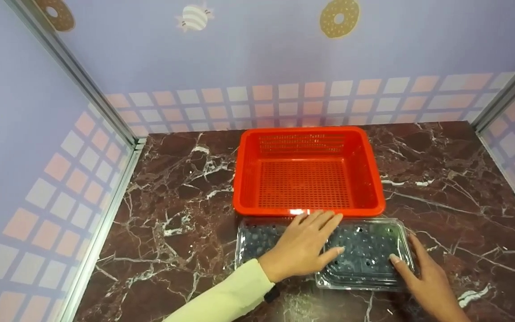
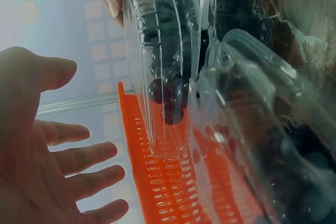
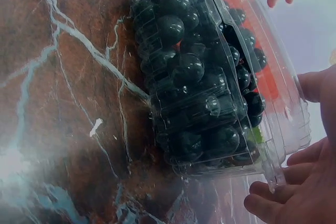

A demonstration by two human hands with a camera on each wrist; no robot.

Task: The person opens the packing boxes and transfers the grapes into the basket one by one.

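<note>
Two clear plastic clamshell boxes of dark round fruit, probably grapes, stand side by side in front of a red basket in the head view. My right hand (image 1: 432, 281) holds the right box (image 1: 365, 250) at its right end, thumb on the lid. In the right wrist view, the fingers (image 3: 268, 208) reach the lid's rim, and dark fruit (image 3: 189, 69) shows through the wall. Above the seam between the boxes hovers my left hand (image 1: 300, 248), partly hiding the left box (image 1: 257, 237). Its fingers (image 2: 94, 158) are spread, apart from the boxes in the left wrist view.
Directly behind the boxes is the red slotted basket (image 1: 376, 203), with nothing seen inside it. Brown marbled tabletop (image 1: 172, 250) extends to both sides. Patterned panels (image 1: 275, 62) wall in the back, left and right.
</note>
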